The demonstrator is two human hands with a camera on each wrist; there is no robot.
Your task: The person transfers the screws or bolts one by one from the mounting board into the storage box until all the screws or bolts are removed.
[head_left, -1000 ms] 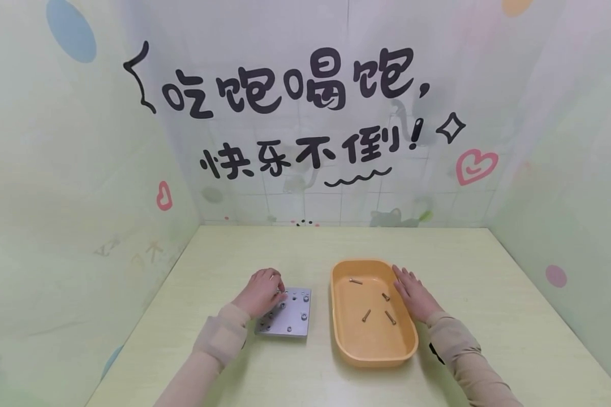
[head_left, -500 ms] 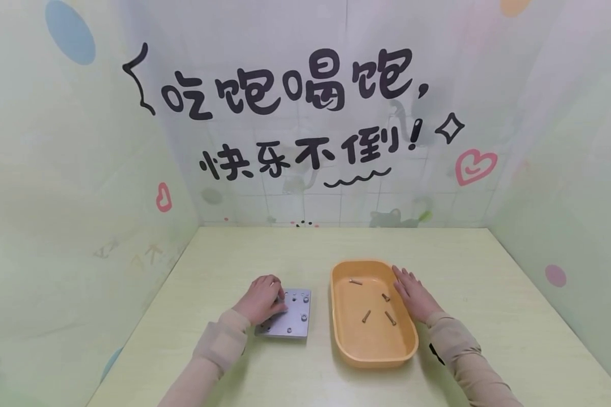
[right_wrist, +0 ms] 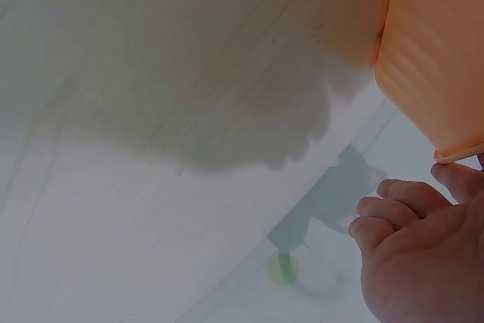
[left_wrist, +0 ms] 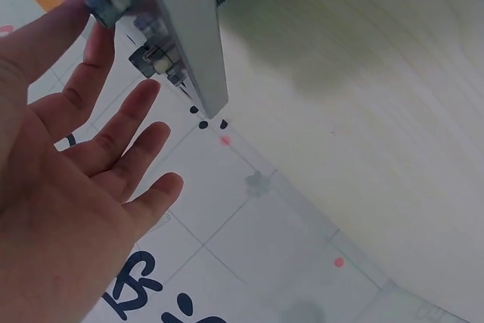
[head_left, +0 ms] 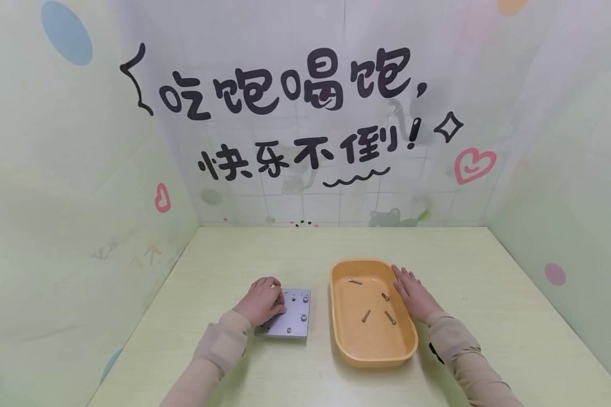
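A grey metal plate (head_left: 296,316) with holes and several socket-head screws lies on the table, left of the orange tray (head_left: 374,359). My left hand (head_left: 261,301) is over the plate's left part. In the left wrist view, its thumb and index finger pinch the head of a screw (left_wrist: 112,1) standing in the plate; the other fingers are spread and touch nothing. Another screw (left_wrist: 151,60) sits nearby. My right hand (head_left: 414,295) rests against the tray's right rim, fingers fairly straight; in the right wrist view a fingertip touches the rim's underside.
Several loose screws lie in the tray, one screw (head_left: 355,281) near its far end and another screw (head_left: 390,317) towards the right. The pale table (head_left: 265,249) meets a printed back wall (head_left: 305,203) and side walls.
My left hand has come slightly nearer, from the plate's far left corner to its left middle part, and the fingers have lowered. The right hand and tray have stayed put.
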